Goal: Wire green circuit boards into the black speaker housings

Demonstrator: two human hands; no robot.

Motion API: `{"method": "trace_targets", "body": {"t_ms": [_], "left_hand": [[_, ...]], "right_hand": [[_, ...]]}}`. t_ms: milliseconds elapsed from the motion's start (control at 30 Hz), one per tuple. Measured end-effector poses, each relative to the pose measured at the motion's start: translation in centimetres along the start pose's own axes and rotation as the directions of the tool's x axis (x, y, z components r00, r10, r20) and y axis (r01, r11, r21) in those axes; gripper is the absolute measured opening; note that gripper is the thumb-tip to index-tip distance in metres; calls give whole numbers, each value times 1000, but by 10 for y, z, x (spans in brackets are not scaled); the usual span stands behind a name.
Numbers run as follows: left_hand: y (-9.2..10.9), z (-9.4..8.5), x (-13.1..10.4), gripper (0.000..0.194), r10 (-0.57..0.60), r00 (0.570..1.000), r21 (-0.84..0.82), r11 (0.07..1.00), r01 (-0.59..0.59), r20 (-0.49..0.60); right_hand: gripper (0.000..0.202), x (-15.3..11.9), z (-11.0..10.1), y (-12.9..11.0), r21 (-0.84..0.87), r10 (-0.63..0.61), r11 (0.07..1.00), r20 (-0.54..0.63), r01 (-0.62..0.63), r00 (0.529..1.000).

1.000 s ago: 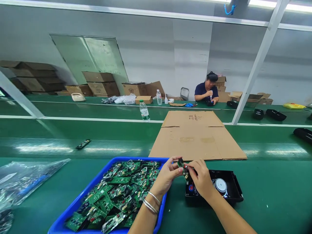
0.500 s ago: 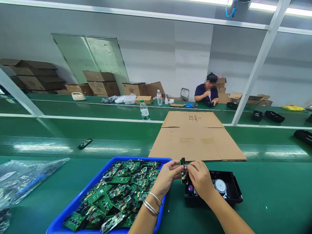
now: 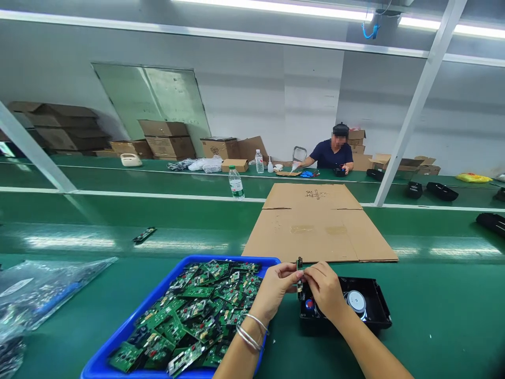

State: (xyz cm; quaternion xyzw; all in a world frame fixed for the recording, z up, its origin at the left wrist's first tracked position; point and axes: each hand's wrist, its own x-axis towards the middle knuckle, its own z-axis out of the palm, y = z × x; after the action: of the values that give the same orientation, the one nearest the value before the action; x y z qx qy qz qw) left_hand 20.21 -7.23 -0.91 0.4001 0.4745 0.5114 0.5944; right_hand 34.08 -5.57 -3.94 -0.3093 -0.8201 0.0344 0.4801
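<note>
My left hand [image 3: 281,284] pinches a narrow green circuit board [image 3: 300,279], held upright and seen nearly edge-on. Against the board's right side, the fingertips of my right hand [image 3: 324,287] are pressed together; whatever small part they grip is hidden. Both hands are over the left end of an open black plastic housing [image 3: 379,302]. Inside that housing sits a round speaker [image 3: 356,302] with a pale back, and a small blue-and-red part [image 3: 310,303] shows near its left end. To the left, a blue tray [image 3: 130,321] is heaped with loose green circuit boards [image 3: 197,310].
A flattened cardboard sheet [image 3: 315,231] lies beyond the housing. A single board [image 3: 144,235] and a clear plastic bag [image 3: 43,289] lie at left. A water bottle [image 3: 236,184] stands behind. Across the benches, a person [image 3: 333,152] sits among cartons and black housings.
The board has turned more edge-on between my hands, which stay close together. Across the way, the person has lowered a white bottle and reached it out sideways to the bench.
</note>
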Motion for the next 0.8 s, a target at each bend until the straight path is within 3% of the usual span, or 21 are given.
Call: {"method": "trace_targets", "body": {"t_ms": [133,233,333,400,467,567,667,733,800], "left_hand": [[1,3,-2,44,-34,997,15,999,34,66],[4,5,-6,43,-76,984,59,996,67,162],[8,4,-12,39,-83,974,208,977,38,210],[10,3,-19,42,-81,976,358,934,4,201],[10,6,-27,45,-114,975,487,873,7,190],[6,18,-36,40,-256,929,571,819,60,268],[-4,37,-34,34,-356,849,526,843,112,390],[-12,50,-27,34,-338,850,459,879,131,405],[-20,59,-18,37,-279,892,373,917,139,356]], "right_hand": [[21,4,-21,0,116,56,991,110,-68,992],[17,4,-51,8,102,240,958,241,-270,940],[18,-4,-79,17,-163,488,871,399,-464,776],[15,-13,-88,20,-338,562,827,512,-449,650],[8,-22,-88,21,-426,583,812,561,-399,588],[21,-32,-76,20,-489,607,792,568,-366,556],[15,-35,-63,19,-546,625,773,571,-322,533],[19,-35,-60,18,-563,623,771,572,-297,534],[24,-34,-61,16,-563,610,780,583,-274,537]]}}
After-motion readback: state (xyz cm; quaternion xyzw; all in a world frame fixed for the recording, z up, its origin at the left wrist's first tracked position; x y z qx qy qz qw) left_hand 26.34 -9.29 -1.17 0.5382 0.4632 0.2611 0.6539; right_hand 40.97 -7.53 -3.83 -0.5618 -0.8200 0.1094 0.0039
